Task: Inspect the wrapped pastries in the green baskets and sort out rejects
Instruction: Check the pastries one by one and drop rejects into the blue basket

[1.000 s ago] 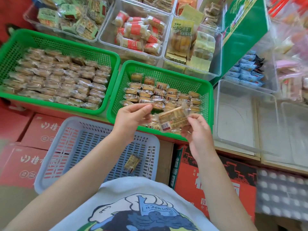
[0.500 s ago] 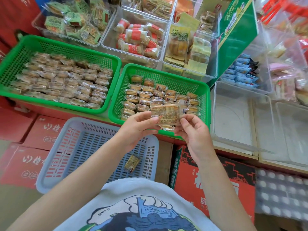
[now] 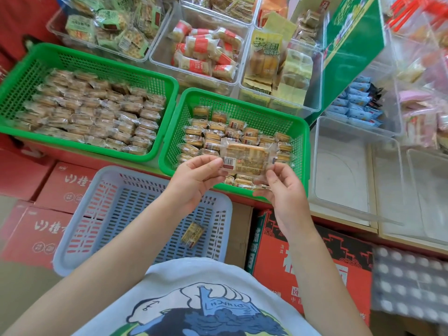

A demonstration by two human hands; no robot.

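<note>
I hold one clear-wrapped pastry [image 3: 247, 158] flat and level above the near edge of the right green basket [image 3: 300, 132]. My left hand [image 3: 196, 180] pinches its left end by the barcode label. My right hand [image 3: 282, 185] pinches its right end. Below it the right basket holds several wrapped pastries [image 3: 213, 138] in rows, partly hidden by the held one. The left green basket [image 3: 24, 76] is packed with several more wrapped pastries [image 3: 97, 110]. In front of both, a pale blue basket [image 3: 97, 190] holds a single wrapped pastry [image 3: 192, 235].
Clear bins of other packaged snacks [image 3: 203, 52] stand behind the green baskets. An empty clear bin [image 3: 344, 166] sits to the right. A green display box [image 3: 351, 49] rises at the back right. Red cartons [image 3: 48, 229] lie under and beside the blue basket.
The pastry has been turned from tilted to level, now held stretched between both hands; my left hand went from nearby to pinching its left end. The view shifted slightly.
</note>
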